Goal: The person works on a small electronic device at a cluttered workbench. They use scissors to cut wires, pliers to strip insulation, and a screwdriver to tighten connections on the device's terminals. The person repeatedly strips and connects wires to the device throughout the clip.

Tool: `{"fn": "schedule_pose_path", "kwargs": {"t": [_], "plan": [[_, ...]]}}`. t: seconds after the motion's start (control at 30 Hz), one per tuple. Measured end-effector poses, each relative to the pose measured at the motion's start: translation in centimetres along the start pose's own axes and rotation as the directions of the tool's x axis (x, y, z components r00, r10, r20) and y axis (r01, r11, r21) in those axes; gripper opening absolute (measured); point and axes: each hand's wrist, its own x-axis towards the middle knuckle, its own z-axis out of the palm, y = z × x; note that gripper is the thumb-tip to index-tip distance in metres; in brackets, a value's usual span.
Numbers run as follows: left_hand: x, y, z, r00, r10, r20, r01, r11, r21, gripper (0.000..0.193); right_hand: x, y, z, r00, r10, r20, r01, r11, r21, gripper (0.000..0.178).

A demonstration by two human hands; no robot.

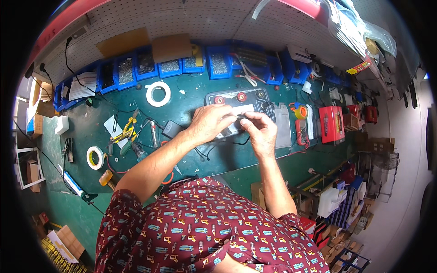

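Observation:
A dark grey instrument box (230, 97) lies on the green bench, with two red round terminals and a dark one along its far side and a white label on its face. Just over it, my left hand (208, 123) and my right hand (262, 135) meet with their fingertips pinched. A small dark piece (240, 117) is between them; its kind is too small to make out. A black cable (227, 144) runs along the near side of the box. My fingers and palms hide part of the label and the box's face.
Blue bins (126, 73) of small hardware line the back. To the left lie a white tape roll (158, 94), yellow-handled pliers (125, 132) and a black adapter (173, 129). On the right are a grey plate (283, 125), a red multimeter (302, 132) and a red case (331, 124).

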Motion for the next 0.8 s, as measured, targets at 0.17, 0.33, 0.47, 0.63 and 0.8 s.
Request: {"fn": "schedule_pose_path", "kwargs": {"t": [0.17,0.33,0.47,0.63,0.8], "plan": [[0.01,-0.08,-0.07,1.0,0.006,0.012,-0.006,1.0,-0.003,0.015,0.08,-0.1,0.09,0.998,-0.068,0.012,0.069,0.996,-0.055,0.02],[0.08,-0.04,-0.27,0.999,0.05,0.021,-0.05,0.998,-0.024,0.014,0.23,-0.49,0.12,0.992,-0.114,0.052,0.118,0.988,-0.095,0.019],[-0.02,-0.38,-0.14,0.998,0.064,0.011,-0.063,0.996,-0.067,0.013,0.38,-0.56,0.15,0.99,-0.114,0.082,0.124,0.985,-0.117,0.02],[0.02,-0.54,-0.22,0.995,0.099,0.009,-0.098,0.992,-0.076,0.015,0.43,-0.8,0.27,0.986,-0.128,0.107,0.148,0.969,-0.2,0.019],[0.03,-0.52,-0.43,0.996,0.077,0.034,-0.072,0.989,-0.126,0.015,0.54,-0.44,0.21,0.995,-0.045,0.093,0.058,0.989,-0.137,0.019]]}}
